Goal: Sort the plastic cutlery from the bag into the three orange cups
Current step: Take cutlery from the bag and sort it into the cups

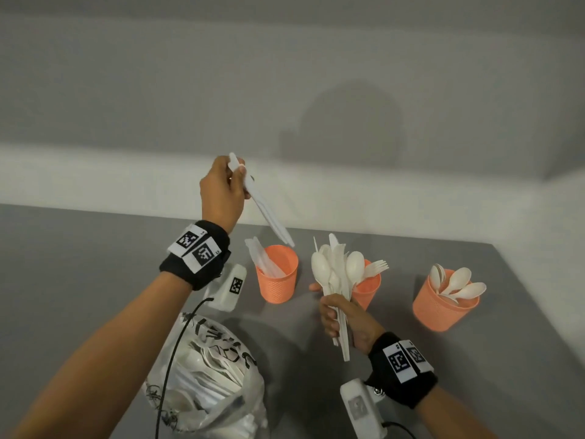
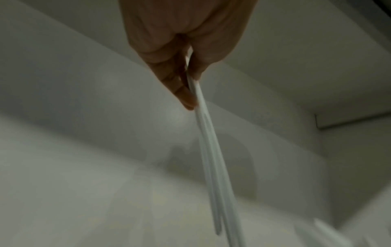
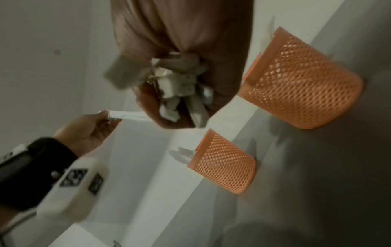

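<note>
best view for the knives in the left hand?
Head view: the knives show whole, pinched by the left hand above the left cup. Left wrist shows them blurred, edge-on. Right wrist shows only a short stretch.

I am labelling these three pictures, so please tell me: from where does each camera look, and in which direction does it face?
Head: above, facing down at the grey table; both forearms, left hand, right hand show.
Left wrist: faces along the left hand's fingers pinching knives, toward the wall.
Right wrist: faces past the right hand's cutlery bundle to two orange cups.
Shared: head and right wrist show the left hand.
</note>
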`<state>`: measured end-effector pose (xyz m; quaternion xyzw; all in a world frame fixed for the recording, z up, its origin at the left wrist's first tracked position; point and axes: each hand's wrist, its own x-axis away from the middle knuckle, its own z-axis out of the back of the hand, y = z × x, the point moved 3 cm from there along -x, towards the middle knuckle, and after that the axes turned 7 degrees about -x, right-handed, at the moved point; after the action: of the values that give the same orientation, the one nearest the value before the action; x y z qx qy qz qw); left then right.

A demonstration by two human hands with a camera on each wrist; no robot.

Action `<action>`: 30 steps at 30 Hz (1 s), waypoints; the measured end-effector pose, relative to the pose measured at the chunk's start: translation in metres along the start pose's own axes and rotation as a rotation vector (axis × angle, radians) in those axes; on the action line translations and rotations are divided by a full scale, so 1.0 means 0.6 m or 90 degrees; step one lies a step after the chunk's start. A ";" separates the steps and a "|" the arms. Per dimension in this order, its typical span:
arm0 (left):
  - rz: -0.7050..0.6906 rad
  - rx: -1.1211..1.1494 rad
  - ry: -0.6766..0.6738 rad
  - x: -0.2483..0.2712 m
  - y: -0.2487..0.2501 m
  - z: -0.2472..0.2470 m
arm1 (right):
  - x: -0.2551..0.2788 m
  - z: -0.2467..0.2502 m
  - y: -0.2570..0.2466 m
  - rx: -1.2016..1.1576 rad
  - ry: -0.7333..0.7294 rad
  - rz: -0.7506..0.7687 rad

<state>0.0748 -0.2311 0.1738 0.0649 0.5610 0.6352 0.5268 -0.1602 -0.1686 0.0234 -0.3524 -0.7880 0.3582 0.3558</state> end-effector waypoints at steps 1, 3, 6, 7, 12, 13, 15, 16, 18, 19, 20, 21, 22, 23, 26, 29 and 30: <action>-0.023 -0.014 -0.002 0.010 -0.008 -0.006 | -0.001 0.003 0.000 -0.023 -0.002 -0.008; -0.062 -0.045 -0.033 0.036 -0.025 -0.027 | -0.001 0.003 -0.002 -0.049 -0.010 -0.020; -0.076 -0.098 -0.108 0.078 -0.054 -0.067 | 0.000 -0.003 -0.001 -0.053 -0.025 -0.029; -0.066 -0.125 -0.131 0.091 -0.063 -0.079 | 0.000 -0.005 0.000 -0.049 -0.027 -0.030; -0.012 -0.293 -0.284 0.124 -0.103 -0.124 | -0.001 -0.006 0.007 -0.029 -0.034 -0.031; -0.014 -0.320 -0.294 0.127 -0.104 -0.125 | -0.001 -0.006 0.009 -0.020 -0.038 -0.034; -0.031 -0.338 -0.259 0.130 -0.096 -0.119 | 0.001 -0.006 0.012 -0.017 -0.050 -0.043; -0.039 -0.314 -0.226 0.130 -0.089 -0.113 | 0.002 -0.007 0.012 -0.017 -0.058 -0.048; -0.037 -0.212 -0.184 0.134 -0.071 -0.103 | 0.005 -0.007 0.014 -0.014 -0.071 -0.069; -0.010 -0.149 -0.198 0.138 -0.061 -0.099 | 0.005 -0.007 0.015 -0.015 -0.077 -0.083; 0.040 -0.082 -0.241 0.144 -0.055 -0.099 | 0.006 -0.008 0.017 -0.015 -0.085 -0.095; 0.100 -0.006 -0.296 0.152 -0.049 -0.100 | 0.007 -0.009 0.016 -0.012 -0.098 -0.102; 0.163 0.070 -0.344 0.160 -0.046 -0.101 | 0.007 -0.011 0.016 -0.011 -0.111 -0.105; 0.214 0.135 -0.378 0.169 -0.045 -0.101 | 0.008 -0.013 0.016 -0.010 -0.123 -0.104; 0.256 0.218 -0.406 0.186 -0.040 -0.100 | 0.011 -0.014 0.016 -0.020 -0.139 -0.115; 0.253 0.229 -0.401 0.184 -0.038 -0.095 | 0.014 -0.011 0.018 0.015 -0.135 -0.117; 0.256 0.230 -0.399 0.180 -0.038 -0.093 | 0.015 -0.009 0.017 0.033 -0.125 -0.112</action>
<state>0.0037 -0.1908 0.0809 0.4552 0.4520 0.5661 0.5177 -0.1571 -0.1542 0.0204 -0.2361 -0.8372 0.3788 0.3161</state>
